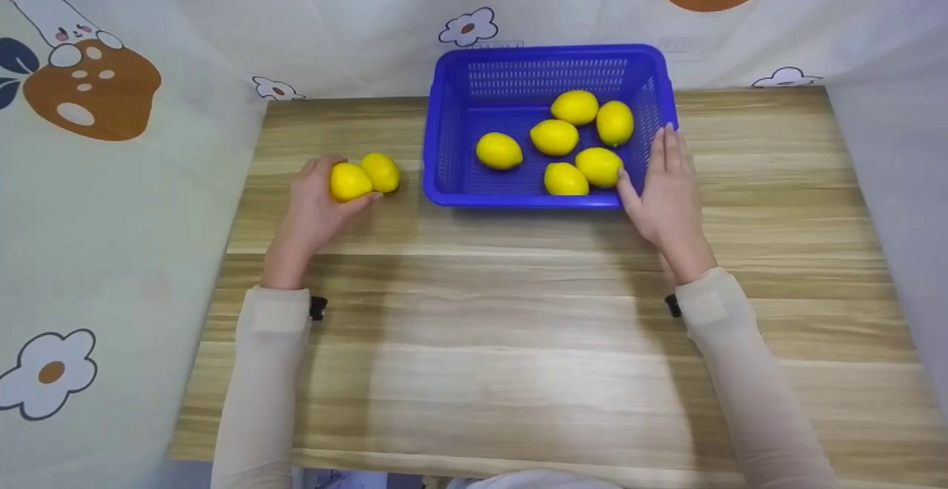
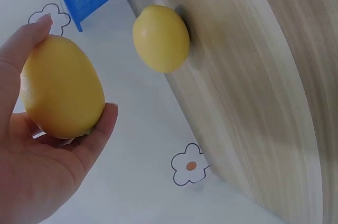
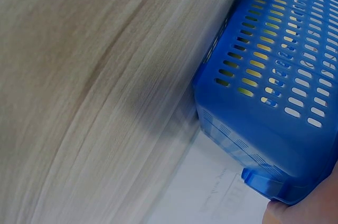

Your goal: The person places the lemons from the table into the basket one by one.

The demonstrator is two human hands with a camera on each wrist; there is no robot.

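My left hand (image 1: 315,196) grips a yellow lemon (image 1: 349,181) between thumb and fingers, to the left of the basket. In the left wrist view the held lemon (image 2: 63,86) is raised, apart from a second lemon (image 2: 161,39) resting on the table. That second lemon (image 1: 381,172) lies just past the fingers in the head view. A blue plastic basket (image 1: 518,201) with slotted walls holds several lemons (image 1: 554,138). Against its right side rests my right hand (image 1: 672,200), fingers straight along the rim and thumb spread over the near right corner.
The basket stands at the back of a wood-grain table (image 1: 474,326), close to a pale curtain (image 1: 355,22) printed with flowers and fruit. More pale sheeting (image 1: 889,141) borders the right side. A black clip (image 1: 318,308) sits at the left sleeve's cuff.
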